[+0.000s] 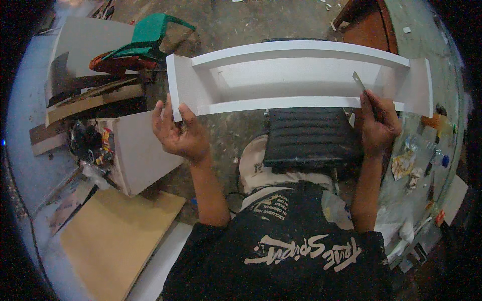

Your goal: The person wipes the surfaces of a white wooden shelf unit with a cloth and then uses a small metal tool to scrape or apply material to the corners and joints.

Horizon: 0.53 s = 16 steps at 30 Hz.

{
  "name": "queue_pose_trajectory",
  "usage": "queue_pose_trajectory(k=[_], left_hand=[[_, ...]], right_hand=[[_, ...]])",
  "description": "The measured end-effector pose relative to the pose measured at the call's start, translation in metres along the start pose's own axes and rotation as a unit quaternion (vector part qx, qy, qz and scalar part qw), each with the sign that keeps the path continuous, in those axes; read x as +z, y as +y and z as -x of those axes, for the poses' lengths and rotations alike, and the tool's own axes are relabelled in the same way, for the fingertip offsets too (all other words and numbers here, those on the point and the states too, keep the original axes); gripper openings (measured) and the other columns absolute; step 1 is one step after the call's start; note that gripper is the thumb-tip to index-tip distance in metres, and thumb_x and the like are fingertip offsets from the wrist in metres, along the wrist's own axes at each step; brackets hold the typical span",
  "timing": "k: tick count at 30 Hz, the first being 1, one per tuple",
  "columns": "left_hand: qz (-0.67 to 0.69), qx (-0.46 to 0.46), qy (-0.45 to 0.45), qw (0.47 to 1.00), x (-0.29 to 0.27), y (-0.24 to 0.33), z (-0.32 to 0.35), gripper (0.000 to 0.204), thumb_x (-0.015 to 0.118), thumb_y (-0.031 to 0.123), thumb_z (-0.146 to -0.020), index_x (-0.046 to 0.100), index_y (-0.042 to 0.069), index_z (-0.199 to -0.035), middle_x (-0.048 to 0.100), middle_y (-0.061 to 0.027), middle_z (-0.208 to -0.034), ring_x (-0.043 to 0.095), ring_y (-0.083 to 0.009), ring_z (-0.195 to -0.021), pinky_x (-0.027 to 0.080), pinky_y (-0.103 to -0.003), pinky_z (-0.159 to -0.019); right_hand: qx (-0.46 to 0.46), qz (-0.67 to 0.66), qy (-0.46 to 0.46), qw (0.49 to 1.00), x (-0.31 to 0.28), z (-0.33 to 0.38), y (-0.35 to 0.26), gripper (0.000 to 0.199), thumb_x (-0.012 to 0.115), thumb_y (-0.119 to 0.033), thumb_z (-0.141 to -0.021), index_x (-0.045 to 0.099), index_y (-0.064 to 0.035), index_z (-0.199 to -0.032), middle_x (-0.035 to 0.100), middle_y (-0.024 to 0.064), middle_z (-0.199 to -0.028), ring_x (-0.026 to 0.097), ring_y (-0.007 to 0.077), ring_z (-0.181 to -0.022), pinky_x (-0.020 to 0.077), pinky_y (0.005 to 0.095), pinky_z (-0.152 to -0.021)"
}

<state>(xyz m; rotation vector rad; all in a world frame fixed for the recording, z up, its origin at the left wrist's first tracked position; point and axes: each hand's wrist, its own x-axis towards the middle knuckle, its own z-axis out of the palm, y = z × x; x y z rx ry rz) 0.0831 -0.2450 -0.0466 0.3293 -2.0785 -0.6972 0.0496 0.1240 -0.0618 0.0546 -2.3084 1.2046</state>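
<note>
A long white wooden frame (pixel 301 52) with two rails and an end panel on each side stretches across in front of me. My left hand (pixel 182 131) is at its left end, fingers on the outer side of the panel (pixel 173 88) and thumb on the inner side. In my right hand (pixel 380 123) is a cutter knife (pixel 359 82), its thin blade pointing up and away over the gap between the rails. The fingers of that hand lie against the near rail (pixel 291 104). A black ribbed seat (pixel 311 138) lies below the frame.
At left are a green plastic chair (pixel 153 37), stacked boards (pixel 95 100), and a white box (pixel 143 150) beside a bag of odds and ends. A tan board (pixel 120 236) lies near left. Brown furniture (pixel 369 25) stands far right; bottles and scraps (pixel 416 158) litter the right side.
</note>
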Motion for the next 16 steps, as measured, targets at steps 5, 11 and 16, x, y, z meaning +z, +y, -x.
queue_pose_trajectory(k=[5,11,16], left_hand=[[0.043,-0.030,0.019,0.998,0.007,0.000,0.000,0.037,0.075,0.014,-0.089,0.062,-0.004,-0.118,0.063,-0.0133,-0.103,0.065,-0.0220,-0.101,0.058,-0.034,-0.085],[-0.032,-0.091,0.013,0.995,0.013,0.023,-0.022,0.051,0.083,0.014,-0.082,0.052,0.001,-0.119,0.067,-0.0131,-0.091,0.068,-0.0206,-0.083,0.057,-0.031,-0.075],[-0.170,-0.150,-0.115,0.967,0.003,0.055,-0.048,0.057,0.079,0.016,-0.086,0.046,0.004,-0.130,0.068,-0.0137,-0.088,0.071,-0.0290,-0.081,0.057,-0.036,-0.074]], right_hand=[[0.003,0.003,-0.005,1.000,-0.003,0.000,-0.007,0.020,0.083,0.000,-0.078,0.076,-0.0023,-0.097,0.072,0.0080,-0.084,0.065,0.0152,-0.074,0.0515,0.0287,-0.067],[0.005,0.024,-0.007,1.000,-0.005,0.001,-0.009,0.021,0.083,0.002,-0.078,0.076,-0.0024,-0.097,0.072,0.0083,-0.085,0.065,0.0150,-0.076,0.0520,0.0283,-0.070],[0.022,0.009,-0.014,1.000,-0.006,0.003,-0.002,0.023,0.083,-0.001,-0.079,0.076,-0.0045,-0.101,0.073,0.0080,-0.092,0.067,0.0172,-0.080,0.0544,0.0291,-0.077]])
